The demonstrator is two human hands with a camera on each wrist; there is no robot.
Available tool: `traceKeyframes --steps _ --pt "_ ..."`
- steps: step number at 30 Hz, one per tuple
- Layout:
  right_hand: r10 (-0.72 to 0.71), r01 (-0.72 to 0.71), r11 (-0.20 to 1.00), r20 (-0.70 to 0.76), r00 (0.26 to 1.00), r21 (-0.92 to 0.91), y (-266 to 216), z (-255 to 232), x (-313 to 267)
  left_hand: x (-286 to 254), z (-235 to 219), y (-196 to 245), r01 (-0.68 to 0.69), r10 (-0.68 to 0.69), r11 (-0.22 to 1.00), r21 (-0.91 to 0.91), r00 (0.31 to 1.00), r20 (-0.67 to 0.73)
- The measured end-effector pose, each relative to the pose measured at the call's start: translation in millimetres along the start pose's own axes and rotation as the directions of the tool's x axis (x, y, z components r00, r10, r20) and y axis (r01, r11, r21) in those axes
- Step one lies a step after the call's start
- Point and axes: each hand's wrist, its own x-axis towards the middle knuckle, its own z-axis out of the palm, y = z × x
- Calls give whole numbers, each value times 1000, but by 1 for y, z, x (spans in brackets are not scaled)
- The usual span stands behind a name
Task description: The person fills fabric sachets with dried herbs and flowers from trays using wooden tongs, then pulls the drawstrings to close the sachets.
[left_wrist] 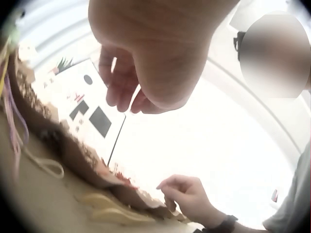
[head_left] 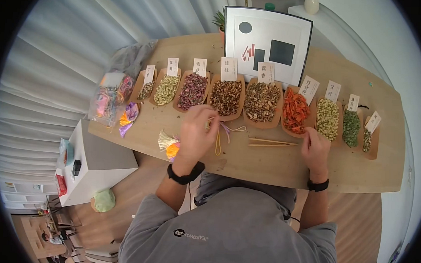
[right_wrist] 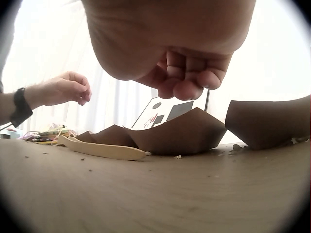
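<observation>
My left hand [head_left: 199,131] hovers over the near side of the table, its fingers loosely bent with nothing visible in them. Beneath it, purple, yellow and white cords [head_left: 228,129] trail from a small greenish thing [left_wrist: 12,39], mostly hidden by the hand in the head view. My right hand [head_left: 314,148] is at the near edge of the paper tray of orange-red dried petals [head_left: 296,111]. Its fingers curl loosely towards the palm in the right wrist view, and no held thing shows. Wooden tongs [head_left: 273,142] lie on the table between both hands.
A row of paper trays with dried herbs [head_left: 226,97] and label cards spans the table [head_left: 246,166]. Behind stands a framed picture [head_left: 270,45]. On the left are tassels [head_left: 168,144], a purple and orange tassel [head_left: 129,118] and a bag of coloured cords [head_left: 111,99].
</observation>
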Motion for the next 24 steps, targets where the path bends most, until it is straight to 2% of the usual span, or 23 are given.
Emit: traceKeyframes --steps 1,3,4,6,7,9,10,13,15,16,18,19,21,22,24 --pt "8 -8 1000 -3 1000 6 0 0 0 -8 -9 -7 -4 4 1000 5 1000 8" --pt "-6 6 1000 2 1000 0 0 -1 0 -30 -23 -16 131 -153 948 290 987 56" --pt "-3 3 1000 4 1000 4 0 0 0 -40 -21 -18 132 -155 947 293 986 59" --pt "-10 10 1000 -5 1000 4 1 1 0 -57 -14 -22 126 -181 893 431 979 89" --pt "-14 14 1000 1 1000 8 1 2 0 -63 -9 -25 133 -188 891 434 978 87" --pt "-33 34 999 -51 998 32 1 5 1 -75 0 -30 205 -327 862 463 924 199" --pt "-35 37 999 -47 998 35 1 5 0 -75 0 -29 210 -332 860 465 923 197" --pt "-35 37 999 -52 998 33 2 5 0 -74 3 -29 189 -365 825 532 898 246" --pt "-35 36 999 -56 998 33 2 4 0 -80 10 -43 82 -358 778 623 873 332" --pt "-37 39 999 -62 997 35 3 4 0 -82 14 -47 80 -355 776 626 875 328" --pt "-34 37 998 -70 997 41 3 4 -1 -84 21 -55 -74 -263 667 742 907 327" --pt "-32 35 998 -77 997 43 3 3 -1 -80 18 -54 -79 -258 664 744 909 327" --pt "-28 30 999 -69 997 33 3 1 -2 -73 3 -54 -27 -273 759 650 894 356" --pt "-26 28 999 -75 997 33 2 1 -2 -66 -10 -53 -32 -268 758 651 895 356" --pt "-49 53 998 -91 995 41 2 1 -1 -51 -43 -52 274 -435 864 423 829 351"
